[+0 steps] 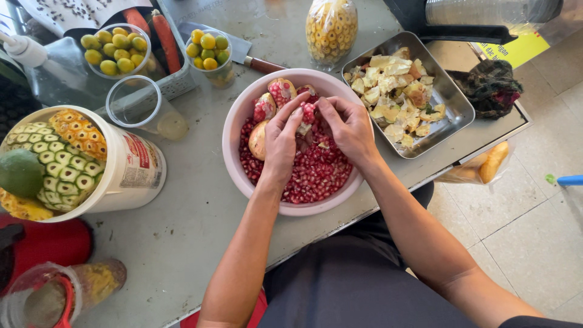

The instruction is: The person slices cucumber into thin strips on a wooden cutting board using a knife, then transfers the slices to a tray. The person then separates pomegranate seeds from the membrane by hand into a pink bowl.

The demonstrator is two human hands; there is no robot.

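A pink bowl (234,124) sits near the front edge of a grey metal table and holds a heap of red pomegranate seeds (319,173) and pomegranate pieces (270,100). Both hands are over the bowl. My left hand (280,143) and my right hand (351,129) meet at the fingertips on one small pomegranate chunk (308,113), gripping it between them above the seeds. Another pale piece of rind lies under my left hand.
A metal tray (456,103) of pale pomegranate peel stands right of the bowl. A white bucket (136,167) of peeled pineapples and a green fruit is at left. Cups of small yellow-green fruit (115,48), an empty plastic cup (135,103), a knife (255,61), carrots and a bagged pineapple lie behind.
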